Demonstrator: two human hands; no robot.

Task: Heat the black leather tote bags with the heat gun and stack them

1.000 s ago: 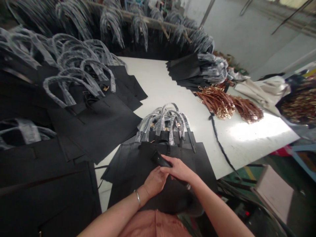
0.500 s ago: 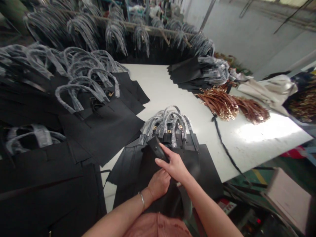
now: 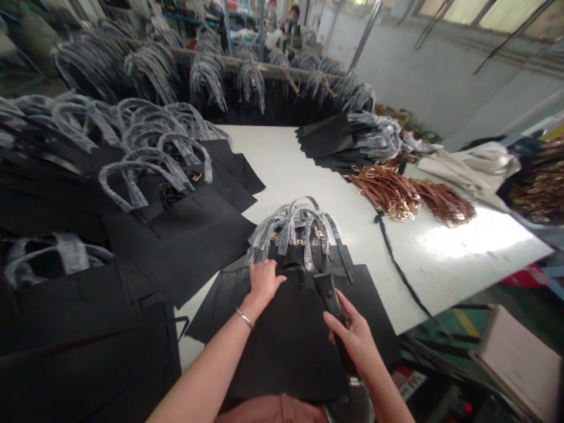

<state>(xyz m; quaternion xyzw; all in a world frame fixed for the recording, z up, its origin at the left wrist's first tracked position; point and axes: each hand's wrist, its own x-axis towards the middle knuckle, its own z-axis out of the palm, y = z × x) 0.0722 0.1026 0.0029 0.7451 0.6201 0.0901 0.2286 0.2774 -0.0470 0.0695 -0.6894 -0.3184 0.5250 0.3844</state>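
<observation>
Left hand (image 3: 264,282) flat, palm down; right hand (image 3: 355,339) half-curled

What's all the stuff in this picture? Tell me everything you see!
white table: one, white, under the bags
stack of black bags: one, black, near end of the table
black strap: one, black, on the stack
more black bags: many, black, left of the stack
wrapped bag handles: many, grey, hanging from a wooden rail
leather straps with gold clasps: two bundles, brown, on the table
black cord: one, black, on the table
beige cloth: one heap, beige, right end of the table
co-worker: one person, far back
left hand: one, bare, flat on the stack
silver bangle: one, silver, on that wrist
right hand: one, bare, gripping the strap
</observation>
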